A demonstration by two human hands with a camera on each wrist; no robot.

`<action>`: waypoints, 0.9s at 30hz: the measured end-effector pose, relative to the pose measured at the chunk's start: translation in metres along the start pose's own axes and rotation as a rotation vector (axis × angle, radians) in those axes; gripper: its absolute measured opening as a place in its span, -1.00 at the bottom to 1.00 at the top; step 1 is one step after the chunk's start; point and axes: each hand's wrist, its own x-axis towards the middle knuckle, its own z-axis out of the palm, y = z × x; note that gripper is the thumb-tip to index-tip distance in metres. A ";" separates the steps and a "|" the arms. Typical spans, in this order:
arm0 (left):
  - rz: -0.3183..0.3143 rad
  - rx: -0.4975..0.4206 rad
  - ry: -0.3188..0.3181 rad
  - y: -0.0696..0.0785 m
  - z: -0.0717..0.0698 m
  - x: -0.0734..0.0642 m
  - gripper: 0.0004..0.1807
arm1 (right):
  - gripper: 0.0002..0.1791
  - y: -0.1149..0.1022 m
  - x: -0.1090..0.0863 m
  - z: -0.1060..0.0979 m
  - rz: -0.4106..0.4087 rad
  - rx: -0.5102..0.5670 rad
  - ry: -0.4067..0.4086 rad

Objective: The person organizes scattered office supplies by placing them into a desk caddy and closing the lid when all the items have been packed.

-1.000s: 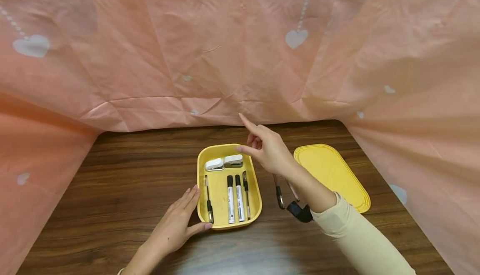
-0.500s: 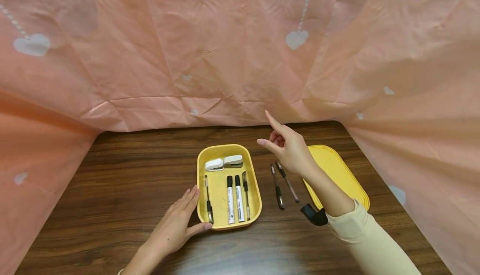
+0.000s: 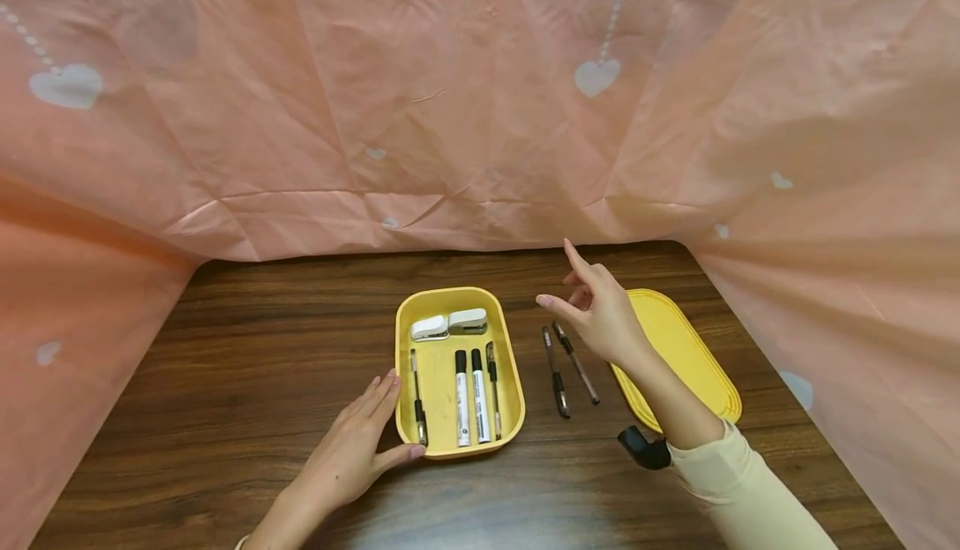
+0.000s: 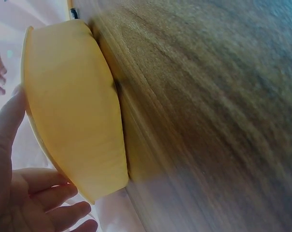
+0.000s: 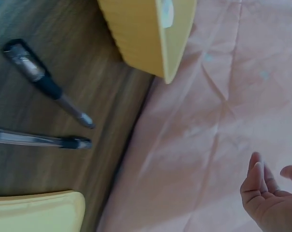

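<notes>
A yellow box (image 3: 442, 400) stands on the wooden table in the head view. Inside it lie two white staplers (image 3: 450, 325) at the far end, two white markers with black caps (image 3: 471, 400), a pen (image 3: 417, 400) on the left and a pen (image 3: 492, 392) on the right. My left hand (image 3: 352, 442) rests on the box's near left corner, fingers and thumb stretched along its rim. In the air above the table, my right hand (image 3: 600, 308) holds nothing, index finger and thumb spread apart. Two pens (image 3: 557, 373) (image 3: 576, 362) lie just left of it on the table.
A yellow lid (image 3: 686, 350) lies flat at the right, partly behind the right forearm. From the right wrist juts a black camera mount (image 3: 643, 447). A pink curtain (image 3: 480, 117) with pale hearts borders the table's back and sides.
My right hand has moved right, away from above the box's far right corner, bringing the two pens on the table into full view. The left hand has stayed on the box.
</notes>
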 end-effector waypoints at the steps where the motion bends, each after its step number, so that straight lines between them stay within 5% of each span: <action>1: 0.000 -0.001 0.000 0.000 0.000 0.000 0.01 | -0.06 0.003 -0.002 0.001 0.010 -0.002 -0.003; 13: -0.004 -0.007 0.004 0.001 0.000 0.001 0.01 | -0.05 0.046 -0.031 0.032 0.107 -0.050 -0.083; 27: 0.010 0.002 0.015 0.000 0.000 0.001 0.01 | -0.08 0.070 -0.058 0.070 0.107 -0.137 -0.145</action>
